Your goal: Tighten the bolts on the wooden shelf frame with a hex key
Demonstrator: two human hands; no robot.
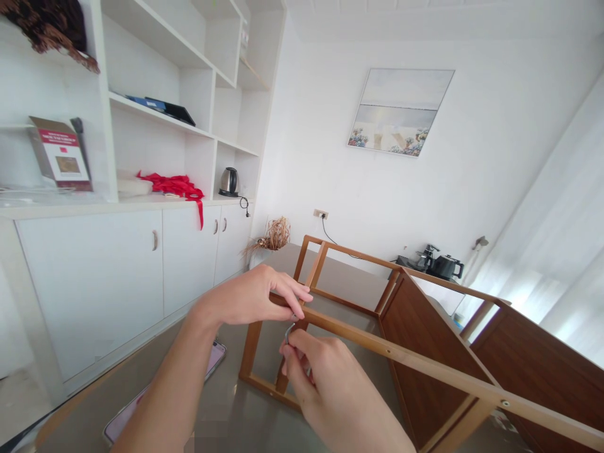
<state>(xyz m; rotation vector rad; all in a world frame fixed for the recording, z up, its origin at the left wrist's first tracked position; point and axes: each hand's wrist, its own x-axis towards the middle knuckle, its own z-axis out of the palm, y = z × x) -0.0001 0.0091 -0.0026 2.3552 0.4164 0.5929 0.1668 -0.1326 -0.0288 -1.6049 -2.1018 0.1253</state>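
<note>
A wooden rack frame (349, 327) with brown panels lies tipped over on the grey tabletop. My left hand (257, 294) reaches over its near rail, thumb and forefinger pinched together at the rail's left end, the other fingers stretched out. At those fingertips is a tiny metal piece, too small to make out clearly. Just below, my right hand (325, 371) is closed around a thin bent metal rod that looks like a hex key (289, 331). The rod's upper end points to the left fingertips; the rest is hidden in my fingers.
A phone (216, 360) lies on the table (221, 402) beneath my left forearm. Brown panels (434, 340) extend to the right. Behind stand white shelves (160, 126) with a kettle (229, 180) and red ribbon (177, 185). A dark kettle (446, 267) stands at the back right.
</note>
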